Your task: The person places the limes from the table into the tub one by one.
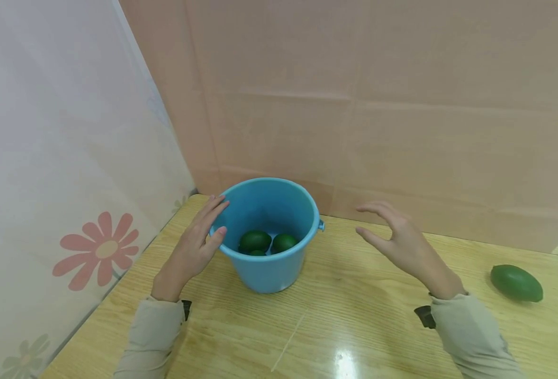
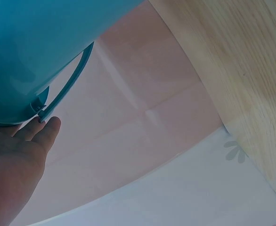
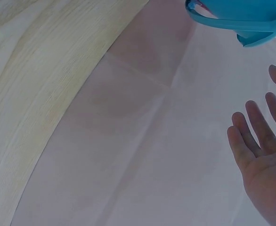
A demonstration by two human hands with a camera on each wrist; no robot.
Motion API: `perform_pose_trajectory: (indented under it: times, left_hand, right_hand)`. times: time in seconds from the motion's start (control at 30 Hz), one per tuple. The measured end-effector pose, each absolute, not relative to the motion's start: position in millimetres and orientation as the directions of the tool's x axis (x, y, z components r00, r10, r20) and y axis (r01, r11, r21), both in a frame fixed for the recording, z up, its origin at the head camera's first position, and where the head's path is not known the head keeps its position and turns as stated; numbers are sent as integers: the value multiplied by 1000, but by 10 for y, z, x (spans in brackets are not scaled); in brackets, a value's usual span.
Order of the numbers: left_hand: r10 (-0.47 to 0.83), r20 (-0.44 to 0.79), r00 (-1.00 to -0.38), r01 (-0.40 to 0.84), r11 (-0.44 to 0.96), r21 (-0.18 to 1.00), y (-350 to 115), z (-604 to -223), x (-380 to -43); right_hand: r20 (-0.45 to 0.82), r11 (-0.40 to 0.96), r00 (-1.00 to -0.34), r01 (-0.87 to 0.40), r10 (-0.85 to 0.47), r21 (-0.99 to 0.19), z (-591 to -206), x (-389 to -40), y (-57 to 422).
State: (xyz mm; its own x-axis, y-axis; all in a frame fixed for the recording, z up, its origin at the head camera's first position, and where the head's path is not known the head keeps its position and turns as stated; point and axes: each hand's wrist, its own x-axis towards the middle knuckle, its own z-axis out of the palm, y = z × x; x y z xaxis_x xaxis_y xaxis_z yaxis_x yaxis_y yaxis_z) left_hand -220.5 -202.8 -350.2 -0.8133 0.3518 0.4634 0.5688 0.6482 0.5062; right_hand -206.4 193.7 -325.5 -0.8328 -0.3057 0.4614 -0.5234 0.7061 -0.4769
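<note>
A light blue bucket (image 1: 271,271) stands upright on the wooden table. Inside it lie several smooth green oval fruits (image 1: 254,241); one near the front wall is mostly hidden. My left hand (image 1: 192,245) is at the bucket's left rim, its fingers nearly straight and thumb tip over the edge. In the left wrist view the fingers of that hand (image 2: 18,155) meet the bucket beside its handle (image 2: 72,82). My right hand (image 1: 404,239) hovers to the right of the bucket, apart from it, thumb and fingers spread with nothing between them.
Another green oval fruit (image 1: 516,283) lies on the table (image 1: 345,310) at the far right, beyond my right forearm. A pinkish-beige cloth (image 1: 378,105) hangs behind the table. A pale sheet with flower prints (image 1: 32,158) borders its left side.
</note>
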Motion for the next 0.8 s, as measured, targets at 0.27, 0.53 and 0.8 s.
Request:
perform_pose_trajectory:
  times: [0.27,0.53,0.8]
  left_hand:
    - [354,470,-809,575,644,504,-2031,-3512,-2218]
    - [361,471,-805,581,642,500,-2030,-3514,-2215]
    - [360,476,-802,584,641,498,-2032,-3516,-2215]
  right_hand:
    - [471,723,-827,-524,-306,-450,-3317,-2048,2057]
    - [475,752,-830,-506,-291,-422,-3386,-2013,2215]
    - [443,767,-860,-458,-253,-450,-3414,-1965,2356]
